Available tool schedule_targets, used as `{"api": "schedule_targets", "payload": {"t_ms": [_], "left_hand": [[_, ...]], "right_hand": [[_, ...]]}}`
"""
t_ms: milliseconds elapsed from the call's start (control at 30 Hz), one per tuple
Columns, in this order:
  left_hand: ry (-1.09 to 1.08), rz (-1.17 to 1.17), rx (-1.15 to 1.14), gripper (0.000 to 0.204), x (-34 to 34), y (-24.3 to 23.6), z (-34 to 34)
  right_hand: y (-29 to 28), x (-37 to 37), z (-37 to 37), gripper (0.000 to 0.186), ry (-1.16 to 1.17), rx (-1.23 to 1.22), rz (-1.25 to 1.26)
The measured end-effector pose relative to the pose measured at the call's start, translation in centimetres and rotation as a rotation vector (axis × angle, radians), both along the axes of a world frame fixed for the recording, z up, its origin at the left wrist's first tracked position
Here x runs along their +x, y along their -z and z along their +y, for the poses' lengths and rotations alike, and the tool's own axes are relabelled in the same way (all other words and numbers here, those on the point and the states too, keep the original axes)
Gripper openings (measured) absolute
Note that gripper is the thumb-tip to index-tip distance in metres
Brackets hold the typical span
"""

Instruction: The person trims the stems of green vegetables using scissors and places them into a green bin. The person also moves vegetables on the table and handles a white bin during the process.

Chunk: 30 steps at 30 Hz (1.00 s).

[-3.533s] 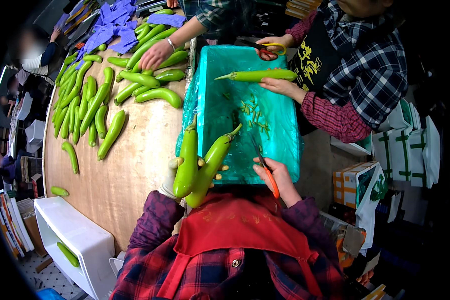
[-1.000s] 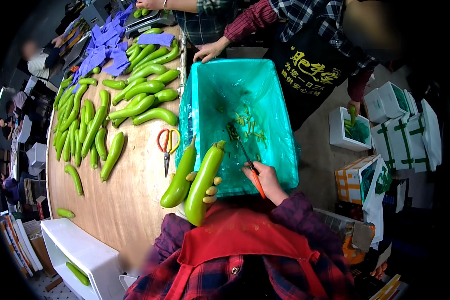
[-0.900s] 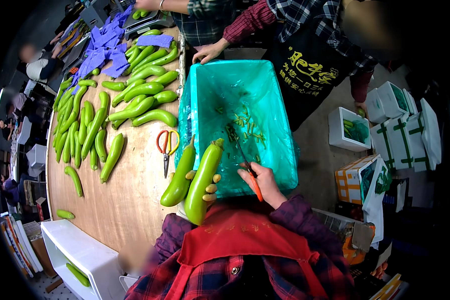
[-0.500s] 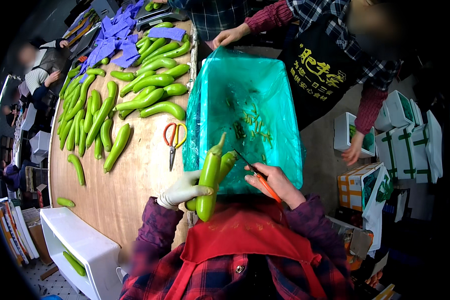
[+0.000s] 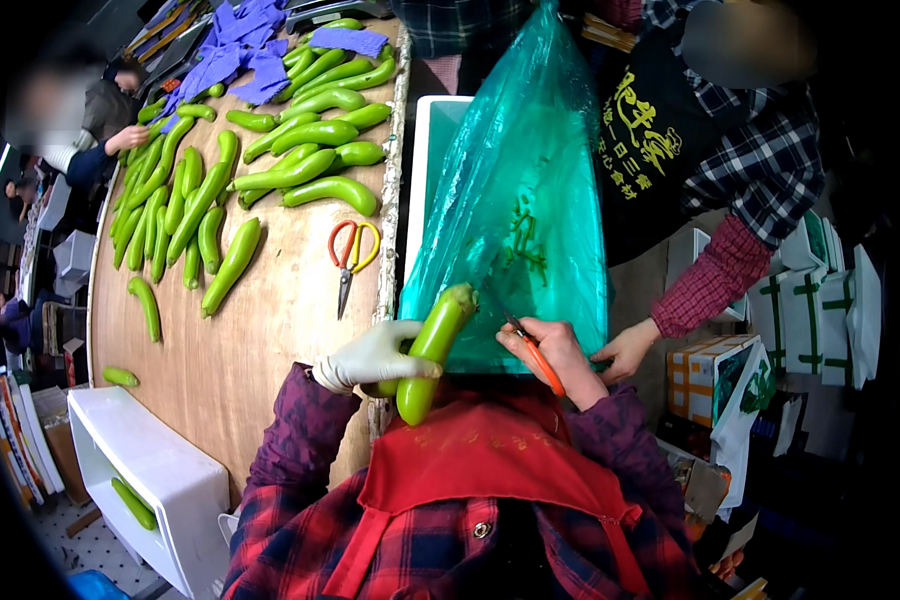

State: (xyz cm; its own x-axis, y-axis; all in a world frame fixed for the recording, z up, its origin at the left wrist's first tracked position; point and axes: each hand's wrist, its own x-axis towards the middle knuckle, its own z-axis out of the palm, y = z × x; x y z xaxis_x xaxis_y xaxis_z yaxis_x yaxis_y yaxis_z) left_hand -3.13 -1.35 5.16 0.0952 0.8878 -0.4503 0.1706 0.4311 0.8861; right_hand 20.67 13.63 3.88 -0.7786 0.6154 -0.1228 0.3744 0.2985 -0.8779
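My left hand (image 5: 375,357), in a white glove, is closed around a long green eggplant (image 5: 434,350), tilted with its stem end up and away from me. Part of a second eggplant (image 5: 382,388) shows behind those fingers. My bare right hand (image 5: 558,352) grips scissors with orange handles (image 5: 544,368), their dark blades a short way right of the eggplant's stem end. Both hands are over the near edge of a bin lined with a green plastic bag (image 5: 470,230). Cut stems (image 5: 523,235) show through the plastic.
Many green eggplants (image 5: 210,210), purple cloths (image 5: 235,60) and red-and-yellow-handled scissors (image 5: 347,255) lie on the wooden table (image 5: 270,350). A white foam box (image 5: 185,480) stands near left. A co-worker's hand (image 5: 628,350) is beside my right hand. White boxes (image 5: 800,310) stand at right.
The bag's far end has been pulled up over the bin. The co-worker's hand came in beside my right hand. The front eggplant's long stem no longer shows, and the scissors moved away from the eggplants.
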Motion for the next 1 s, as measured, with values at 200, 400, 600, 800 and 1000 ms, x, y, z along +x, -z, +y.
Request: {"api": "schedule_targets", "payload": {"t_ms": [200,400,600,800,1000], "left_hand": [[-0.646,-1.08,0.338,0.073,-0.7,1.0,0.1],[-0.904,-1.394,0.588,0.091,-3.6,2.8,0.2],[-0.965,-1.804,0.685,0.083,-4.4,3.8,-0.8],[-1.235,-1.685,0.601,0.07,-5.1,4.6,-1.0],[-1.38,-1.619,0.628,0.059,-5.2,5.1,-1.0]], "right_hand": [[0.2,1.4,-0.9,0.015,0.189,-0.434,0.105],[-1.3,0.9,-3.2,0.016,0.052,-0.6,0.153],[-0.9,0.3,-4.7,0.022,-0.029,-0.68,0.061],[-0.8,-0.6,-5.0,0.021,-0.024,-0.699,0.001],[0.3,-0.5,-5.3,0.02,-0.048,-0.704,-0.087]]}}
